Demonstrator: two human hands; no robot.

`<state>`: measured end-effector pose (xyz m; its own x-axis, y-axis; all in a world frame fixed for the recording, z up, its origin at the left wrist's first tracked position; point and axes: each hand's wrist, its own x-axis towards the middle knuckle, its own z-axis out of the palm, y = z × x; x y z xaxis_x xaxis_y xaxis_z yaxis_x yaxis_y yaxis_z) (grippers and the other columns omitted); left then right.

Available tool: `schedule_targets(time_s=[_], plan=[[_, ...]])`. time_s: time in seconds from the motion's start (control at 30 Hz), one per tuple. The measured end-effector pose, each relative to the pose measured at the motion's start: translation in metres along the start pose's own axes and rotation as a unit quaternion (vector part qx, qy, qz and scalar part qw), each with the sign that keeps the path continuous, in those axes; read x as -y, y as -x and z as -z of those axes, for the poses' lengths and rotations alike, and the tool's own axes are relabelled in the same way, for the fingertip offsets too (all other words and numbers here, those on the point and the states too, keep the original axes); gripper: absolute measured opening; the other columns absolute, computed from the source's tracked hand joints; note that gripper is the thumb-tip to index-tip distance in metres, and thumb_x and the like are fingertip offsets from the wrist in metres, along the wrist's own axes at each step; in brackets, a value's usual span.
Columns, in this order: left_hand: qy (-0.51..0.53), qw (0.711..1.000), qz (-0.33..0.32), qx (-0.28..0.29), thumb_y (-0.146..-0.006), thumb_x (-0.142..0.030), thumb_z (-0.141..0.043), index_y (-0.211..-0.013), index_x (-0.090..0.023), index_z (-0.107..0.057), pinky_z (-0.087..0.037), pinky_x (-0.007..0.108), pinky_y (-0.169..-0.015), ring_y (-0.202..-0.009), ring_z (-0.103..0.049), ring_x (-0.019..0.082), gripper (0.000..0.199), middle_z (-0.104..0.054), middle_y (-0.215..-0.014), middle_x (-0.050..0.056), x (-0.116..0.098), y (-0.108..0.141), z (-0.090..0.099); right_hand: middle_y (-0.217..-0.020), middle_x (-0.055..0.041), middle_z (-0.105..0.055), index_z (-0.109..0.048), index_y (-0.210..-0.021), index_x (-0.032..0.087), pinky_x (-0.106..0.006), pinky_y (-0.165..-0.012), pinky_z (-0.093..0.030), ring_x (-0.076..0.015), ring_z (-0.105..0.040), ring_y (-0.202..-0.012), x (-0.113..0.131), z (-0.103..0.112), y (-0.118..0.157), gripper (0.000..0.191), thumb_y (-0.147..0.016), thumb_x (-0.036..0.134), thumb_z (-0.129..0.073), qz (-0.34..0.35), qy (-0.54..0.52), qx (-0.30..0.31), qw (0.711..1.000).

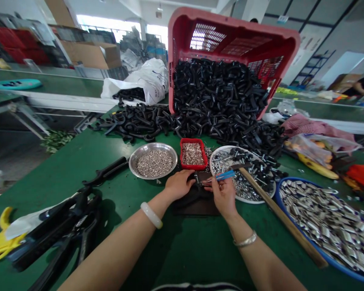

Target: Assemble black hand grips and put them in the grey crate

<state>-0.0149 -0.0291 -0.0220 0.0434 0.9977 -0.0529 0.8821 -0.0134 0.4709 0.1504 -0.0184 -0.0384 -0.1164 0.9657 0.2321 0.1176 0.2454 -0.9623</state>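
My left hand is closed on a black plastic part that lies on a dark plate on the green table. Between my fingers, a small metal piece stands at the part's upper end. My right hand pinches a blue-handled tool, its thin metal end pointing left toward that piece. Just beyond my hands are a metal bowl of small pins, a red tray of screws and a white tray of hardware.
A red crate lies tipped, black parts spilling out. A hammer rests across the white tray's rim. At right is a blue basin of metal pieces; at left lie black assemblies and a yellow item.
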Motion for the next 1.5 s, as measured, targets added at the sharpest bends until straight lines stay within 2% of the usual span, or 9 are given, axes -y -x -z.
schedule_targets(time_s=[0.27,0.43,0.6,0.83,0.93,1.03,1.23,1.37,1.5], plan=[[0.008,1.0,0.006,-0.012,-0.083,-0.04,-0.041,-0.123,-0.027,-0.044,-0.038,0.029,-0.09,-0.109,-0.048,0.019,0.043,-0.049,-0.126,-0.001,0.0,0.002,-0.001,-0.094,-0.0175,-0.059,-0.045,-0.092,0.017,-0.046,-0.081,-0.047,-0.0272,-0.06,-0.088,0.007,-0.009,0.009,0.026,-0.079,0.039,-0.047,0.056,0.198,0.02,0.978],[0.008,1.0,0.014,-0.012,-0.084,-0.038,-0.041,-0.124,-0.026,-0.043,-0.036,0.029,-0.093,-0.11,-0.047,0.019,0.042,-0.049,-0.126,0.001,-0.001,0.002,-0.002,-0.076,-0.004,-0.06,-0.038,-0.086,0.022,-0.036,-0.06,-0.055,-0.0187,-0.064,-0.066,0.004,-0.005,-0.003,0.029,-0.075,0.045,-0.051,-0.083,-0.039,0.01,0.996],[0.009,1.0,0.005,-0.003,-0.083,-0.038,-0.041,-0.123,-0.026,-0.044,-0.036,0.03,-0.094,-0.11,-0.047,0.019,0.042,-0.049,-0.126,0.0,0.001,0.0,0.0,-0.069,0.0016,-0.061,-0.04,-0.086,0.02,-0.024,-0.049,-0.053,-0.0141,-0.064,-0.058,0.005,0.009,-0.012,0.034,-0.069,0.04,-0.061,-0.162,-0.122,0.103,0.974],[-0.005,0.999,0.002,-0.041,-0.082,-0.039,-0.044,-0.122,-0.025,-0.046,-0.039,0.03,-0.09,-0.107,-0.049,0.02,0.042,-0.052,-0.122,0.002,-0.002,0.005,-0.003,-0.077,-0.0041,-0.063,-0.041,-0.094,0.018,-0.031,-0.06,-0.053,-0.0172,-0.064,-0.066,0.023,-0.002,-0.055,0.027,-0.078,0.039,-0.049,0.0,0.061,0.043,0.997],[-0.021,0.995,-0.01,-0.092,-0.082,-0.04,-0.044,-0.114,-0.026,-0.051,-0.04,0.029,-0.086,-0.103,-0.051,0.019,0.036,-0.054,-0.117,0.002,-0.002,0.01,0.008,-0.093,-0.011,-0.063,-0.045,-0.103,0.014,-0.029,-0.073,-0.048,-0.0182,-0.062,-0.084,0.028,-0.013,-0.088,0.027,-0.085,0.032,-0.036,0.058,0.336,0.056,0.938],[-0.087,0.986,0.077,-0.122,-0.084,-0.041,-0.038,-0.107,-0.029,-0.056,-0.043,0.035,-0.079,-0.099,-0.053,0.023,0.032,-0.058,-0.11,0.004,0.01,0.007,0.033,-0.096,-0.0127,-0.063,-0.055,-0.099,0.013,-0.03,-0.078,-0.044,-0.0215,-0.059,-0.092,0.031,-0.022,-0.113,0.026,-0.082,0.028,-0.041,0.042,0.505,0.101,0.856],[-0.088,0.977,0.189,0.033,-0.073,-0.06,-0.043,-0.096,-0.033,-0.064,-0.045,0.041,-0.073,-0.09,-0.058,0.029,0.041,-0.064,-0.101,0.005,0.053,-0.009,0.069,-0.096,-0.012,-0.065,-0.065,-0.088,0.017,-0.032,-0.076,-0.043,-0.0238,-0.058,-0.093,0.047,-0.05,-0.116,0.029,-0.081,0.036,-0.044,0.051,0.548,0.181,0.815],[-0.102,0.975,0.197,0.017,-0.071,-0.046,-0.054,-0.094,-0.033,-0.065,-0.045,0.038,-0.076,-0.092,-0.058,0.027,0.029,-0.064,-0.102,0.005,0.064,-0.013,0.065,-0.101,-0.0059,-0.064,-0.065,-0.091,0.023,-0.03,-0.079,-0.042,-0.0208,-0.056,-0.096,0.061,-0.095,-0.104,0.023,-0.081,0.034,-0.048,0.115,0.535,0.285,0.787],[-0.109,0.971,0.212,-0.003,-0.072,-0.042,-0.053,-0.091,-0.028,-0.066,-0.046,0.04,-0.072,-0.088,-0.06,0.029,0.027,-0.066,-0.096,0.008,0.064,-0.011,0.061,-0.104,-0.0138,-0.06,-0.062,-0.097,0.012,-0.036,-0.08,-0.044,-0.0226,-0.056,-0.095,0.061,-0.138,-0.101,0.026,-0.08,0.03,-0.055,0.116,0.549,0.334,0.757]])
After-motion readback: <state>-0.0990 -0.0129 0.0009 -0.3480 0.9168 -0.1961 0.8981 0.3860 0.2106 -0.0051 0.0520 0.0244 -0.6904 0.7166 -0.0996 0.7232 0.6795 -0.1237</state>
